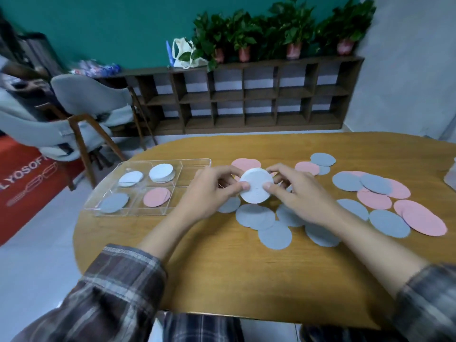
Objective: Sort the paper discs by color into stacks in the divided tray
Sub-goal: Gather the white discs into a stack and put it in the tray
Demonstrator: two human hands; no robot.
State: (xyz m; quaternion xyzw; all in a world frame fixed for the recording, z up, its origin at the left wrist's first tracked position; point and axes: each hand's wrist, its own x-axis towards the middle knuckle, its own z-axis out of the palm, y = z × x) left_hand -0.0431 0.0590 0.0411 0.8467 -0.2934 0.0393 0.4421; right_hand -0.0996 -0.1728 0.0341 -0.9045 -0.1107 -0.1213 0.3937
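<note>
The white discs (256, 187) hang above the worktop (222, 267), just right of the divided tray (128, 214). The left hand (209, 191) and right hand (298, 193) pinch them from both sides, fingers (243, 185) curled at the rim.

Both forearms are bare below rolled cuffs. The left sleeve (118, 280) and right sleeve (429, 297) are dark plaid flannel with pale stripes.

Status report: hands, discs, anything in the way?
Left hand and right hand both pinch white disc stack over the table. Tray sits left, white pile already inside. Loose blue-grey discs and pink discs lie below; nothing blocks the tray.
</note>
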